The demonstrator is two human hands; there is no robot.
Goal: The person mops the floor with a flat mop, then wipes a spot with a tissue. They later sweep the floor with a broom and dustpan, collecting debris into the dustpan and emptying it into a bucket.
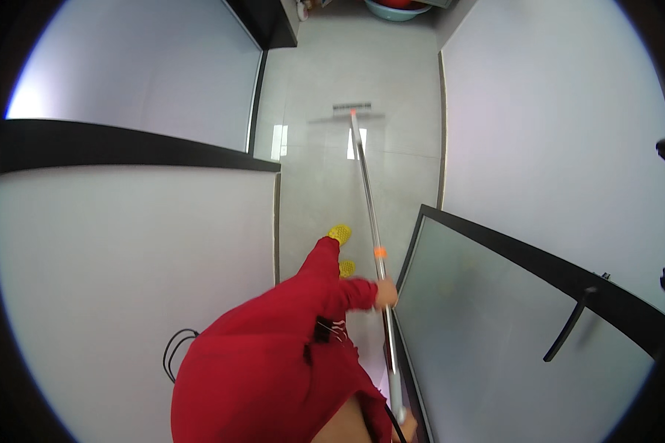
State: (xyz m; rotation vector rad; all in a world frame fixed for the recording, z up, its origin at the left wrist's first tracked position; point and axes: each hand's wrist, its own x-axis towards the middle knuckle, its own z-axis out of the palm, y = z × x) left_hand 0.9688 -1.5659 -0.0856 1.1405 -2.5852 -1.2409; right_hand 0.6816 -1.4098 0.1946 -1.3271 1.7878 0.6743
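A long-handled floor mop (369,199) with a silver pole, orange collars and a narrow grey bar head slants across the floor. Its head (352,106) is down at the tiles, far from me. Coming out of a red sleeve, my left hand (386,293) is wrapped round the pole just below the lower orange collar. At the near end of the pole, by the bottom edge, my right hand (406,427) is closed on the grip, blurred and partly cut off. Two yellow slippers (339,235) show on my feet left of the pole.
Pale tiles (310,199) run between white walls. A dark-framed frosted door (480,303) with a black handle (569,328) stands close on the right, beside the pole. Frosted glass (148,70) lies at the far left. A blue basin (397,10) sits at the far end.
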